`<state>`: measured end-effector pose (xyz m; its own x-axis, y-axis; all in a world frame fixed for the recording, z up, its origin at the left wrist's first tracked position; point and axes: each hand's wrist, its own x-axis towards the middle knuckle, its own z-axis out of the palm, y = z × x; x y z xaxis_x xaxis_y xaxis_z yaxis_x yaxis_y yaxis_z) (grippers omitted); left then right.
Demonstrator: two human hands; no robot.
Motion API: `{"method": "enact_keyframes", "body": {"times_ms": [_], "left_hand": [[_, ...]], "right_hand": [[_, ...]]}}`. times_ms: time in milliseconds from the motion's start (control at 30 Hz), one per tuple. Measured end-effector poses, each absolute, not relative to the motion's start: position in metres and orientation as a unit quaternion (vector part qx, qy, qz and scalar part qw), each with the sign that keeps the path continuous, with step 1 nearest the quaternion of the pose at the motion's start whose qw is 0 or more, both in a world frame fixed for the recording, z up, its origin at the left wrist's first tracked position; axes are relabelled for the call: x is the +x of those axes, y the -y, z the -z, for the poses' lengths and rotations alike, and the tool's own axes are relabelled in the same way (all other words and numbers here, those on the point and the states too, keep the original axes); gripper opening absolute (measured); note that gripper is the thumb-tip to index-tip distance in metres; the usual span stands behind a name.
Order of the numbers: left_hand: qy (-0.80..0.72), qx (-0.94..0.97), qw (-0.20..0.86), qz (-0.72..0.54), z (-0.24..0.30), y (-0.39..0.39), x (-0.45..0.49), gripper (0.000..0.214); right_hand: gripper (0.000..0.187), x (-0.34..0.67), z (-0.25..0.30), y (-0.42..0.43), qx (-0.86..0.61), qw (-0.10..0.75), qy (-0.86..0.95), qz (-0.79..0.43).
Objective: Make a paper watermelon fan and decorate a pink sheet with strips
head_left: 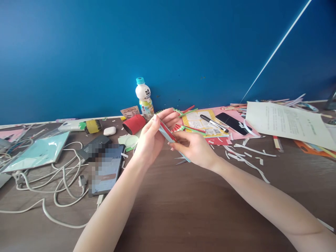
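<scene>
A narrow light-blue and red paper strip bundle (168, 133) slants between my two hands above the table. My left hand (149, 141) supports its upper end, the thumb pressed against it and the other fingers stretched out behind. Lower down, my right hand (198, 147) pinches the same strips between thumb and fingers. Under the right hand, scissors (181, 161) lie partly hidden. Just left of my left hand is a red paper roll (134, 124). Behind the hands, green and red fringed paper pieces (181, 128) show in part.
A bottle (145, 99) stands by the blue wall. Left are a phone (111, 168), white cables (64, 185), an earbud case (109, 131) and a plastic-bagged teal sheet (39, 150). Right are a marker (214, 123), a dark phone (232, 123), paper scraps (244, 157) and a printed sheet (286, 120).
</scene>
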<state>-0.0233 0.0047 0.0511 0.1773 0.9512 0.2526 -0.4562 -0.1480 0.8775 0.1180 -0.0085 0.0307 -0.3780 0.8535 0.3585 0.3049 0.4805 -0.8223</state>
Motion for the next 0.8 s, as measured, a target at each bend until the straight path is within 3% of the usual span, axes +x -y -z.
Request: {"method": "enact_keyframes", "body": {"times_ms": [200, 367, 500, 800], "left_hand": [[-0.428, 0.558, 0.571, -0.423, -0.047, -0.002, -0.026, 0.042], [-0.428, 0.619, 0.578, -0.315, -0.035, 0.004, -0.014, 0.048], [-0.428, 0.661, 0.536, -0.305, -0.033, -0.002, -0.017, 0.028], [-0.583, 0.740, 0.219, -0.254, -0.060, -0.022, -0.079, 0.018]], "right_hand": [[0.031, 0.127, -0.035, -0.005, -0.461, 0.458, 0.696, -0.304], [0.037, 0.133, -0.034, -0.011, -0.493, 0.442, 0.680, -0.315], [0.033, 0.139, -0.034, -0.017, -0.478, 0.426, 0.704, -0.308], [0.035, 0.193, -0.046, -0.035, -0.531, 0.248, 0.788, -0.189]]}}
